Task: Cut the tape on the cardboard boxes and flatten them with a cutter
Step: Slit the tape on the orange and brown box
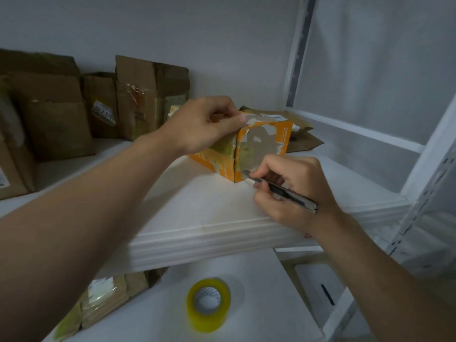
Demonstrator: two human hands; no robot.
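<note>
A small orange cardboard box [261, 144] wrapped in clear tape stands on the white shelf [197, 208]. My left hand [204, 124] grips the box's top left corner, thumb and fingers curled over the upper edge. My right hand [293, 191] holds a metal cutter [283, 191] like a pen. The blade tip touches the low near corner of the box's front face, beside the taped seam.
Several brown cardboard boxes [61, 114] stand along the back left of the shelf. A flattened box [301, 134] lies behind the orange one. On the lower shelf lie a roll of yellowish tape [209, 304] and another taped box [106, 302]. White shelf posts [424, 183] rise at right.
</note>
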